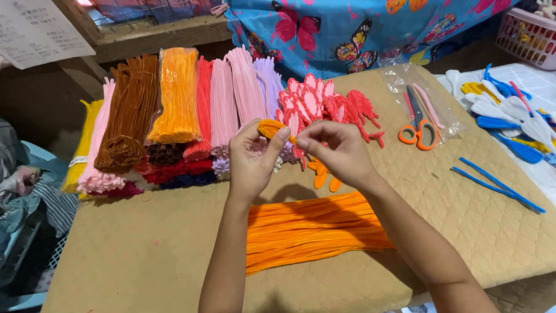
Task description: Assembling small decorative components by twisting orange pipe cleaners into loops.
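Two bare hands meet above the middle of the table [145,255], which is covered in quilted tan cloth. Left hand [252,159]: thumb and forefinger pinched shut on a small orange pipe-cleaner loop [271,128], held up off the table. Right hand [336,152]: fingers curled in, tips closed on the other end of the same orange piece, just beside the left thumb. The two hands are almost touching.

Below the wrists, flat on the cloth: a loose sheaf of orange pipe cleaners [313,229], lying crosswise. Just beyond the hands, a few finished orange loops [323,177] lie on the cloth.

Behind the hands, a row of pipe-cleaner bundles side by side: yellow bundle [84,145] at the far left, then pale pink, brown bundle [127,113], orange bundle in clear wrap [176,95], red, pink bundle [223,104], lilac. Darker bundles lie under their near ends.

Right of the bundles, a heap of red and pink bent shapes [324,101]. Further right, scissors with orange handles [418,124] on a clear plastic bag. Near the right edge, two blue pipe cleaners [498,185] lie loose; beyond them, white and blue shapes [512,113] on a white surface.

Back edge: butterfly-print blue cloth [347,29]. Top right corner: pink basket [530,35]
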